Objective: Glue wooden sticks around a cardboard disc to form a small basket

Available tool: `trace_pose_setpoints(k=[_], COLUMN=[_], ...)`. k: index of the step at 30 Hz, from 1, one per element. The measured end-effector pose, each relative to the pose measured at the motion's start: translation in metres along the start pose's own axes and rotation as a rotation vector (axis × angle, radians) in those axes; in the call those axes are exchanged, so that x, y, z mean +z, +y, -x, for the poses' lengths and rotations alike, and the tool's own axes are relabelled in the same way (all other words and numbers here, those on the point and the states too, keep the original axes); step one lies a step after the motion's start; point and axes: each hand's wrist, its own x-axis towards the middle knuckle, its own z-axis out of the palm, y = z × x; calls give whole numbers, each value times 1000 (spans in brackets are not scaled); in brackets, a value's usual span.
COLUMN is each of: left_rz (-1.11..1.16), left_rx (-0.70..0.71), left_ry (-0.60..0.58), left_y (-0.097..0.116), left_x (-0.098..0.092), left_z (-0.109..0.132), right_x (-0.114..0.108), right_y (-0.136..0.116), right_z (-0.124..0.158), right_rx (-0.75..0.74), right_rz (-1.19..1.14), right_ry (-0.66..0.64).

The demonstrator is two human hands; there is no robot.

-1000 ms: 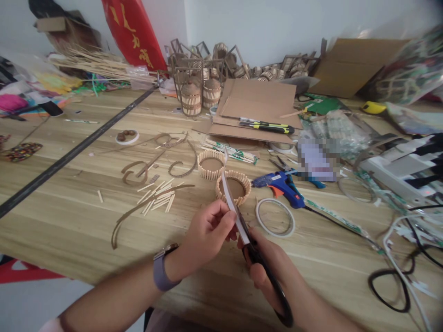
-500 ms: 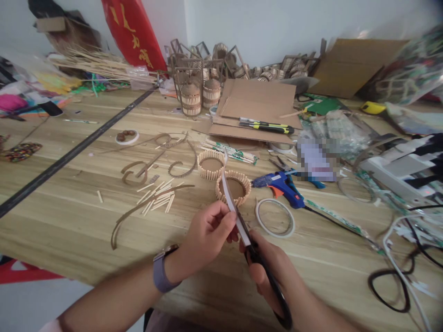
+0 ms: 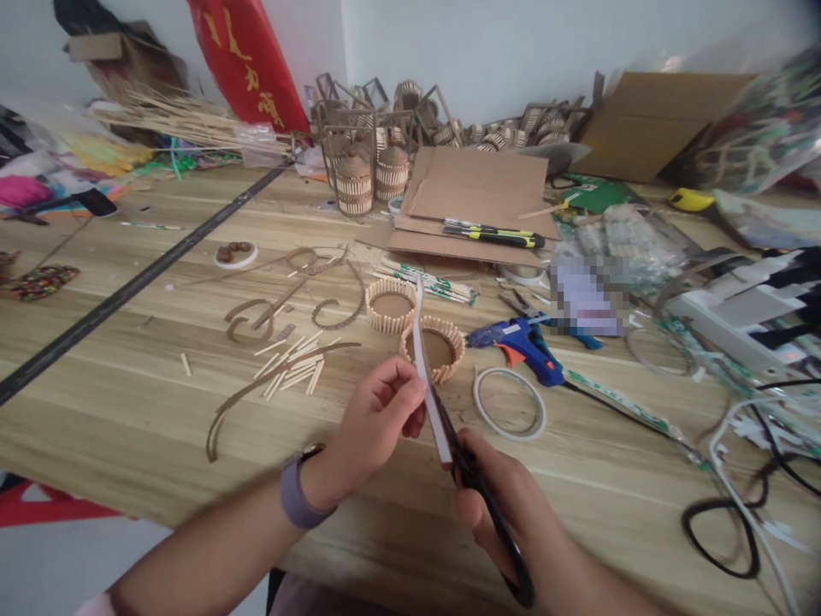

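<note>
My left hand [image 3: 380, 412] pinches a long narrow strip [image 3: 434, 421] with a white face between thumb and fingers. The strip slants away from me over two rings of short wooden sticks, the nearer ring [image 3: 457, 364] and the farther ring [image 3: 390, 324]. Black-handled scissors [image 3: 508, 547] are gripped in my right hand [image 3: 506, 479]. Their blades run close alongside the strip, partly hidden behind it; whether they touch it I cannot tell. Right of the blades lies a roll of white tape [image 3: 542, 419].
A blue glue gun [image 3: 535, 346] lies right of the rings, its cord trailing right. Loose sticks [image 3: 292, 368] and curved brown strips [image 3: 221, 411] lie to the left. Behind are cardboard sheets [image 3: 478, 184] bearing yellow-black utility knives [image 3: 500, 237], and small bucket-shaped crafts [image 3: 354, 184].
My left hand and the strip have shifted slightly left and away from me. The strip's near end now sits left of the scissors' pivot area, and the scissors have moved slightly left.
</note>
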Motion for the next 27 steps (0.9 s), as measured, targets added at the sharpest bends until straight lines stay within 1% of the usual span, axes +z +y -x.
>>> trace_pose_setpoints(k=[5, 9, 16, 21, 27], left_rz=[-52, -63, -86, -79, -72], left_rx=[16, 6, -10, -19, -19], left_ry=[23, 14, -49, -55, -59], left_y=[0, 1, -1, -3, -2], left_x=[1, 3, 5, 5, 7], left_z=[1, 4, 9, 8, 9], right_x=[0, 0, -2, -1, 3], right_y=[-2, -6, -11, -8, -8], right_z=[2, 1, -2, 1, 2], right_rx=[-47, -66, -63, -58, -11], right_rz=[-59, -134, -153, -123, -129], right_ry=[-11, -18, -10, -27, 13])
